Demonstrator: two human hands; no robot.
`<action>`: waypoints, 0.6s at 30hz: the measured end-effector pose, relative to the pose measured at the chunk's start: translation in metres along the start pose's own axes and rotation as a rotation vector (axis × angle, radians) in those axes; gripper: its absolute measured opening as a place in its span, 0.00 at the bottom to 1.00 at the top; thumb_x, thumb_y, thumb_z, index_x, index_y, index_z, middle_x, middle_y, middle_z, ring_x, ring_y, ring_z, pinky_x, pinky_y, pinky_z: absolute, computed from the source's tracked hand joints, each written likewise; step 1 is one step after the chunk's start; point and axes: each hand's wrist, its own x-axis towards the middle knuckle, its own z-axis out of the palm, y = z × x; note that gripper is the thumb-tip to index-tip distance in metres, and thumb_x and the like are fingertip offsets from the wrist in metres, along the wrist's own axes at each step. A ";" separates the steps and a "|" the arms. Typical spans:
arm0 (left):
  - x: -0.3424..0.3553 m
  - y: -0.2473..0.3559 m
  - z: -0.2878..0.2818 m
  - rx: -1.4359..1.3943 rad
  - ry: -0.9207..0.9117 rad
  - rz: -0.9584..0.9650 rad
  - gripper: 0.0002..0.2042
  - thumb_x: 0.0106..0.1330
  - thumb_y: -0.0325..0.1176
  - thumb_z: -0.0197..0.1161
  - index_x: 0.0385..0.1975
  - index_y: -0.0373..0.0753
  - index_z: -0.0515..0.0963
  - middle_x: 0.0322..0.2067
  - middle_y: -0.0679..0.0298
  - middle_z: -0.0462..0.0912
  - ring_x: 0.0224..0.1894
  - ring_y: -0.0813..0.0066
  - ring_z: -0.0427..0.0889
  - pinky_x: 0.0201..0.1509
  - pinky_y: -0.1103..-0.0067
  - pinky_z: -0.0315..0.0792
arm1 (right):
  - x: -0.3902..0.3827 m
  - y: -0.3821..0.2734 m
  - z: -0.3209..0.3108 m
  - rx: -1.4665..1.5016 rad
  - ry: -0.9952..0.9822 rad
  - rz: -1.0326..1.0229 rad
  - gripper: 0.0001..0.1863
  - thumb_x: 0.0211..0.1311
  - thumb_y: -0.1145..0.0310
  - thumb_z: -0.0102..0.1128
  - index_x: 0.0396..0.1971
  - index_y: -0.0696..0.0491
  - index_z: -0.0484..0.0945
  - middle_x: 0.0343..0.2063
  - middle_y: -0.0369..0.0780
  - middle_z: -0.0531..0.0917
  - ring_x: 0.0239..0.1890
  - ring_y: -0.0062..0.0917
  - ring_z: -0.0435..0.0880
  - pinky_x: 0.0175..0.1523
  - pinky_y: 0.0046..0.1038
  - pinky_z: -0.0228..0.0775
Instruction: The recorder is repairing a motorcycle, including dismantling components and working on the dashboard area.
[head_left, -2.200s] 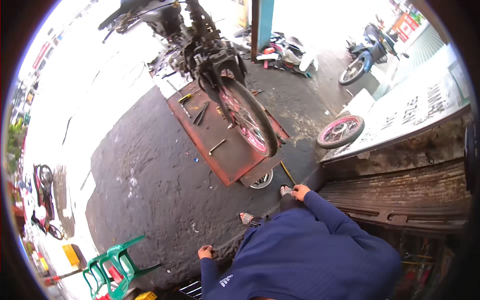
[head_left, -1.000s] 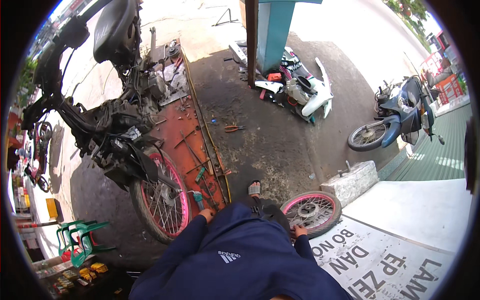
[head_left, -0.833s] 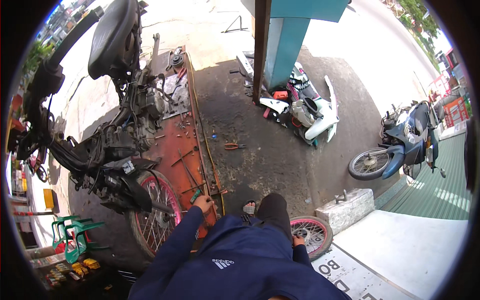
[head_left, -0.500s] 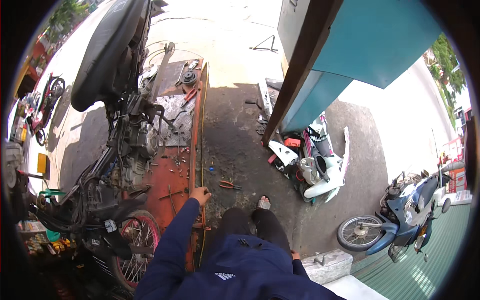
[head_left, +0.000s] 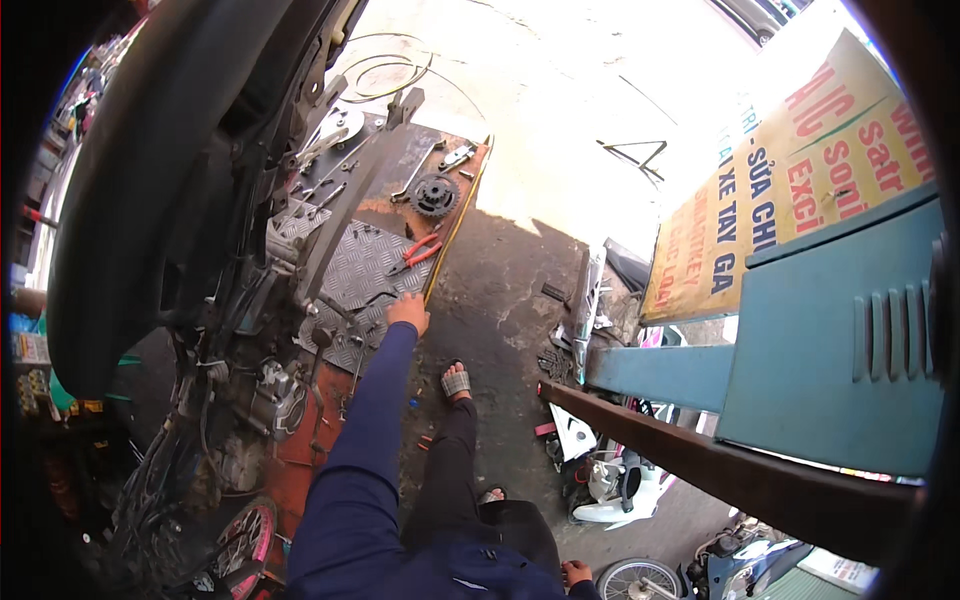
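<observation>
A yellow signboard (head_left: 770,215) shows beside a teal vented panel (head_left: 800,360).

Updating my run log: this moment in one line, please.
left hand: near red-handled pliers, diamond-plate sheet | right hand: beside right thigh | sprocket: beyond pliers

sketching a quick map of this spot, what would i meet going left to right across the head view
Black motorbike seat, left hand, upper sandal, lower sandal, right hand near the bottom edge, grey-spoked wheel, blue-green vented panel.
</observation>
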 end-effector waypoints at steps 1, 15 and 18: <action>0.029 -0.002 -0.001 -0.023 0.041 0.008 0.21 0.56 0.44 0.63 0.48 0.44 0.72 0.48 0.58 0.74 0.49 0.56 0.76 0.50 0.60 0.70 | 0.000 -0.016 0.000 -0.216 -0.014 0.035 0.15 0.60 0.63 0.57 0.37 0.61 0.77 0.27 0.43 0.83 0.24 0.28 0.82 0.27 0.28 0.74; 0.108 -0.007 0.020 -0.066 0.375 -0.205 0.19 0.54 0.42 0.63 0.45 0.41 0.74 0.42 0.58 0.75 0.47 0.60 0.74 0.50 0.59 0.68 | 0.014 -0.138 -0.020 -0.040 -0.068 0.040 0.16 0.60 0.61 0.58 0.38 0.61 0.78 0.27 0.44 0.84 0.24 0.27 0.82 0.27 0.27 0.74; 0.011 0.017 0.025 -0.753 0.418 -0.128 0.21 0.53 0.41 0.66 0.43 0.35 0.75 0.32 0.57 0.79 0.38 0.59 0.79 0.44 0.67 0.72 | 0.023 -0.135 -0.019 -0.195 -0.038 -0.129 0.17 0.58 0.60 0.59 0.36 0.61 0.79 0.27 0.44 0.84 0.28 0.30 0.83 0.33 0.31 0.75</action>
